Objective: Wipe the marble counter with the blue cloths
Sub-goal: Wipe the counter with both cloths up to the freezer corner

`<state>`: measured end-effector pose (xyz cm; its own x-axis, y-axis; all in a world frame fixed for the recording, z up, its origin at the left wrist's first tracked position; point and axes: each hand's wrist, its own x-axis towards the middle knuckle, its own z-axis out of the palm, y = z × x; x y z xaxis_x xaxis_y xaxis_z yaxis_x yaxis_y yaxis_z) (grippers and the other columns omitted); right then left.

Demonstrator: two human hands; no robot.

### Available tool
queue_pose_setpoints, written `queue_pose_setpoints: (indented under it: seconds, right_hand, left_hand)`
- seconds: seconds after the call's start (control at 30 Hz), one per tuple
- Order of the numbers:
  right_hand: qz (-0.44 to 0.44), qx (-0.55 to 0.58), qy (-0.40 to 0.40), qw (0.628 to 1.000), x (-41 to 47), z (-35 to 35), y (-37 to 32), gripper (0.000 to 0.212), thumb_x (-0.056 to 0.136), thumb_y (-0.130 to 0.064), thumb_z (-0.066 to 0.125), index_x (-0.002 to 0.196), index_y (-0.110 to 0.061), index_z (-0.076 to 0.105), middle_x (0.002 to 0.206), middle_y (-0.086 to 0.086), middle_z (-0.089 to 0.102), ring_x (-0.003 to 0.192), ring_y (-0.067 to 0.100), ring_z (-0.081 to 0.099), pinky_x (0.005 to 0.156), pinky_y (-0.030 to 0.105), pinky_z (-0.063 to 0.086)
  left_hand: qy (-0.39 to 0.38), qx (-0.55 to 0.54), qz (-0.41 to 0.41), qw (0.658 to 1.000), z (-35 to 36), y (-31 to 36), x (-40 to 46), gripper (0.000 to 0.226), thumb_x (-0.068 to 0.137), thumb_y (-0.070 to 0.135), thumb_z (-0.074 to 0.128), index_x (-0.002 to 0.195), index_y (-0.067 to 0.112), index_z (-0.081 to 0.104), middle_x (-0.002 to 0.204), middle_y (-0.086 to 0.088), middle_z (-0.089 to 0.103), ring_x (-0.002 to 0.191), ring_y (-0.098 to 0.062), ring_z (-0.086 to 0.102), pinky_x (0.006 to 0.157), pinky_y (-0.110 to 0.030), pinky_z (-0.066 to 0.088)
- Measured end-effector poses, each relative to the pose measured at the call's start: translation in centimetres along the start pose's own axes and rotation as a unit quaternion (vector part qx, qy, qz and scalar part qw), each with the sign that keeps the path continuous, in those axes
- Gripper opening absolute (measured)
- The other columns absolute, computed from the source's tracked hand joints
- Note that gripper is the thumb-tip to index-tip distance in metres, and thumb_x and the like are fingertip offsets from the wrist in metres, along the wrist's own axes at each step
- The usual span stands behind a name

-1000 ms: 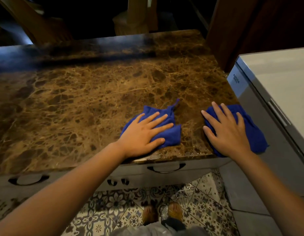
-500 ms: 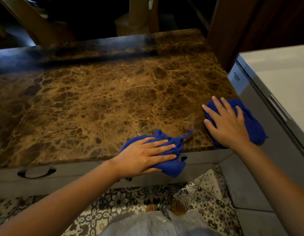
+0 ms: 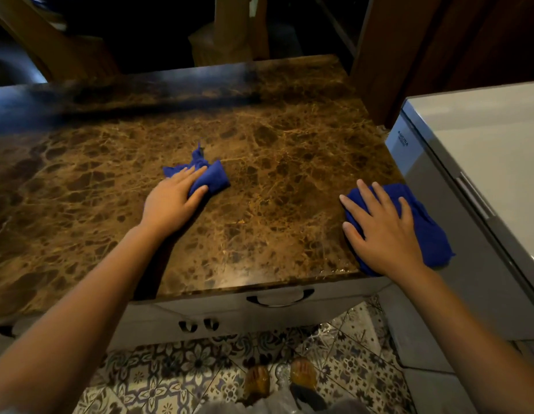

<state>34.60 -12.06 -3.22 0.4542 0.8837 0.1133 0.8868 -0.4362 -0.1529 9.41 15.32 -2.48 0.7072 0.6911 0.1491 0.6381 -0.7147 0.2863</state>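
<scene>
Pressing flat with fingers spread, the left hand [image 3: 170, 201] lies on a bunched blue cloth [image 3: 210, 176] out in the middle of the brown marble surface [image 3: 274, 162], well back from the near edge. Its fingertips rest on the left and near part of the cloth, and a twisted tail of the fabric sticks up at the far side. The palm touches the stone just behind the cloth, and the bare forearm runs back toward the near left corner of the view.

The right hand [image 3: 382, 228] is also open, fingers fanned and laid flat on a second blue cloth [image 3: 427, 231] at the near right corner of the surface. This cloth spreads wider than the first and hangs slightly over the right edge, just beside a pale grey appliance [image 3: 480, 150] with a flat lid and a long handle.

The two cloths are well apart, with bare veined marble between them. Below the near edge sits a light drawer front with a dark curved handle [image 3: 280, 297], and beneath that a patterned tile floor [image 3: 158, 375], where the person's feet in sandals [image 3: 303, 374] show. Beyond the far edge the room is dark, with wooden posts.
</scene>
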Motion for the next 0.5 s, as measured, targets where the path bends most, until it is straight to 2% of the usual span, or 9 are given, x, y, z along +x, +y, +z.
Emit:
queue_pose_setpoints:
  seconds: [0.1,0.2,0.5]
  right_hand:
    - [0.001,0.003,0.000,1.000,0.0,0.0,-0.1,0.059,0.086,-0.051,0.020,0.138,-0.028,0.036,0.154,0.005,0.020,0.140,0.024,0.009,0.107,0.058,0.008]
    - [0.005,-0.001,0.000,1.000,0.1,0.1,0.0,0.057,0.087,-0.049,0.022,0.138,-0.028,0.037,0.153,0.004,0.021,0.140,0.024,0.010,0.107,0.058,0.009]
    - [0.005,0.005,0.002,1.000,0.1,0.2,0.2,0.054,0.089,-0.044,0.024,0.138,-0.027,0.037,0.153,0.004,0.021,0.140,0.024,0.010,0.107,0.058,0.010]
  left_hand:
    - [-0.047,0.076,-0.014,0.996,1.0,-0.1,3.7,0.053,0.093,0.050,0.028,0.143,0.032,0.026,0.153,-0.005,0.027,0.140,-0.025,0.022,0.109,-0.058,0.019]
    - [-0.089,0.080,-0.028,0.992,1.9,1.0,6.5,0.050,0.094,0.053,0.026,0.142,0.044,0.016,0.157,0.001,0.012,0.143,-0.024,0.007,0.107,-0.066,0.004]
    - [-0.111,0.082,0.061,0.989,4.2,7.1,10.0,0.052,0.092,0.057,0.021,0.141,0.046,0.012,0.157,0.001,0.010,0.143,-0.025,0.003,0.108,-0.066,0.002]
